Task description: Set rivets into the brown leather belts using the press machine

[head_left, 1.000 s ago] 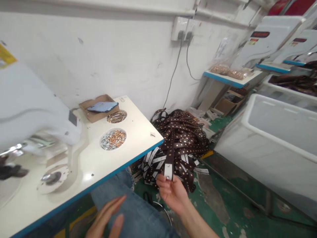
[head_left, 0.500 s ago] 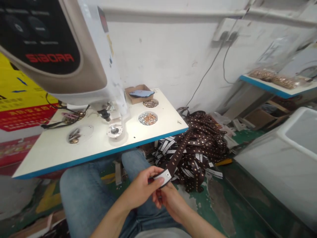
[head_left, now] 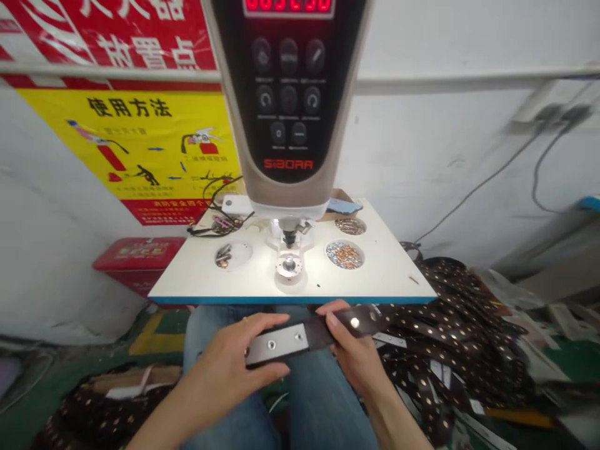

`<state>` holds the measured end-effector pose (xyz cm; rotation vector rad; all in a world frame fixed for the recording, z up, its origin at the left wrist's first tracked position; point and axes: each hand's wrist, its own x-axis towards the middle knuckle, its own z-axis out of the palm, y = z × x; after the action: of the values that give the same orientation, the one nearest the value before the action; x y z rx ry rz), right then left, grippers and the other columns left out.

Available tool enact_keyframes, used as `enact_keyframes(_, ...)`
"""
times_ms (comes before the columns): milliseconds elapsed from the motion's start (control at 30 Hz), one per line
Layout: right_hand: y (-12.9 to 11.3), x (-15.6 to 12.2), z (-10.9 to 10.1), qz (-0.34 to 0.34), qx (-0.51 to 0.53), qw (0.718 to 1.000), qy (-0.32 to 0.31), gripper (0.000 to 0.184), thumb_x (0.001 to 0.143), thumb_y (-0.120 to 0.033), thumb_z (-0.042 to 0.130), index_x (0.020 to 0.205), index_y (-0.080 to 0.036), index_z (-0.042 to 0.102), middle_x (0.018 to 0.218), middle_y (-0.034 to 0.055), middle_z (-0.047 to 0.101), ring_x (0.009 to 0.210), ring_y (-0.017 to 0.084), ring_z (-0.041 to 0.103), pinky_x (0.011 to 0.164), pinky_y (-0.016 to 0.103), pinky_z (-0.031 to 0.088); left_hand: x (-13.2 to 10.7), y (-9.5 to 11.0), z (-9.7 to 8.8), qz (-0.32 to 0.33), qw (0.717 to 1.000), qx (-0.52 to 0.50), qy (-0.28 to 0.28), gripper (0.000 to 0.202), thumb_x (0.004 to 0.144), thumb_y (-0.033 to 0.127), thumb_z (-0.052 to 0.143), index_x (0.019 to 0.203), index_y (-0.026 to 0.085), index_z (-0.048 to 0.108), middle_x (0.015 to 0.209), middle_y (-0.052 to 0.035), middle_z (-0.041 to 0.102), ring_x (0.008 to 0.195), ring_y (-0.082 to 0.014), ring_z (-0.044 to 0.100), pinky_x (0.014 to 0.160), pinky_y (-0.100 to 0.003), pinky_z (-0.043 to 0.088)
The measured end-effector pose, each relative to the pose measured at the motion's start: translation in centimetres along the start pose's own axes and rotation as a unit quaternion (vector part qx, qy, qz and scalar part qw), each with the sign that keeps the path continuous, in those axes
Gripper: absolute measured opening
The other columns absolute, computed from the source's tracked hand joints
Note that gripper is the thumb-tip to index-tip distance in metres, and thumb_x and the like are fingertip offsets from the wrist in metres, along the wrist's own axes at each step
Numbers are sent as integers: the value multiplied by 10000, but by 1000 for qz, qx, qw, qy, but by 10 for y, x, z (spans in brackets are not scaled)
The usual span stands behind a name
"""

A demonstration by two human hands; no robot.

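Note:
A dark brown studded belt strap (head_left: 319, 332) is stretched between my hands over my lap, just in front of the table edge. Its pale end piece (head_left: 281, 345) carries two metal rings or snaps and faces up. My left hand (head_left: 234, 356) curls round this end, thumb along the lower edge and fingers along the upper one. Farther along, my right hand (head_left: 354, 350) pinches the dark part, thumb on top. Beyond the strap stands a SIBORA press machine (head_left: 290, 194) with a lit red display, its round lower die (head_left: 289, 265) above the table.
The white table (head_left: 375, 275) has a blue front edge and cups of small metal fasteners (head_left: 345, 255). Metal pieces (head_left: 224, 256) lie in a left recess. A heap of studded straps (head_left: 450, 325) rests on the floor at right, more straps (head_left: 94, 406) at lower left.
My view has swung left to face the machine. Both hands have brought the strap from beside the heap to the table's front, now lying crosswise, hands farther apart.

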<state>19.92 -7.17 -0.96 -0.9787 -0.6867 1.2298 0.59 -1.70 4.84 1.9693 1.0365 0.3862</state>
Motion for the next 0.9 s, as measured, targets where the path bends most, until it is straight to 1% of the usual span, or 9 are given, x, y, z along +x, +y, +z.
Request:
enact_keyframes(100,-22,43,10,-109,-187,976,-27,243,840,-471,642,905,-242,689,826,18,616,703,159,559,576,262,449,29,-17,-19,76,992,73,70,441,797,331,691,1229,274,620,1142,-45,672,1040,-252,612,931,-359,468)
enact_keyframes(200,-29,82,10,-167,-267,949,-7,285,837,-485,606,898,-213,664,824,32,631,724,184,575,616,297,461,66,-27,-32,121,983,102,96,466,830,328,661,1277,215,594,1131,-79,671,1019,-252,616,910,-358,467)
enact_keyframes(300,-25,108,6,-148,-269,952,21,312,813,-508,602,854,-200,632,667,-4,587,584,160,532,581,301,436,96,-32,-39,137,981,104,86,470,836,326,653,1282,192,592,1196,-96,652,1066,-264,599,934,-360,448)
enact_keyframes(367,-20,117,3,-111,-255,961,13,324,806,-519,596,846,-198,617,562,-33,541,532,156,504,567,301,419,107,-36,-43,139,984,92,61,452,837,329,648,1265,191,608,1194,-93,656,1059,-262,601,932,-350,446)
enact_keyframes(467,-17,120,1,-72,-248,966,-14,333,823,-523,567,864,-195,605,483,-50,513,523,164,503,589,307,413,113,-42,-46,126,989,64,32,452,827,337,653,1250,180,620,1134,-88,674,989,-251,615,900,-337,455)
enact_keyframes(600,-17,117,-1,-75,-263,962,-19,341,829,-531,560,893,-197,592,499,-47,541,539,171,522,611,310,410,114,-47,-45,118,992,44,18,443,840,341,639,1252,177,618,1129,-86,667,996,-242,607,901,-328,447)
enact_keyframes(733,-14,121,-1,-83,-270,959,-5,351,821,-546,574,883,-201,600,491,-48,540,529,172,522,588,301,399,116,-50,-43,122,990,67,15,433,858,326,628,1272,205,602,1134,-82,668,1014,-244,606,900,-331,449)
enact_keyframes(800,-11,123,1,-90,-243,966,5,335,812,-530,602,857,-198,614,468,-56,518,499,156,493,570,291,382,115,-49,-43,123,988,83,29,439,861,332,632,1282,210,594,1161,-86,661,1029,-249,608,911,-338,455)
enact_keyframes(900,-10,118,8,-116,-134,983,40,278,810,-480,636,827,-202,628,468,-75,463,453,111,400,536,266,343,107,-42,-40,149,980,112,69,458,878,368,622,1306,215,570,1204,-91,645,1073,-254,603,932,-345,466)
